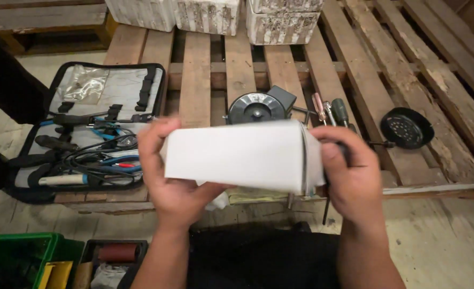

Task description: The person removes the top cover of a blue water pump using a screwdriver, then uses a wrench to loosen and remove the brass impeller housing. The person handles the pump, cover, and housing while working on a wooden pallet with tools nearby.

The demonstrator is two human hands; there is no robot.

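Hands | left hand (175,176) and right hand (349,171) clasped white carton (237,155) by its ends | loose grip risked dropping it onto fan motor (258,107) just beyond fingers.

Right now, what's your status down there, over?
Left hand and right hand grip the white box by its ends. Box held above the wooden pallet. Round grey device behind it, nothing blocking.

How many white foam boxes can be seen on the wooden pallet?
3, all along the top edge of the wooden pallet: left box, middle box, right box. Each is cut off by the frame; more may lie beyond.
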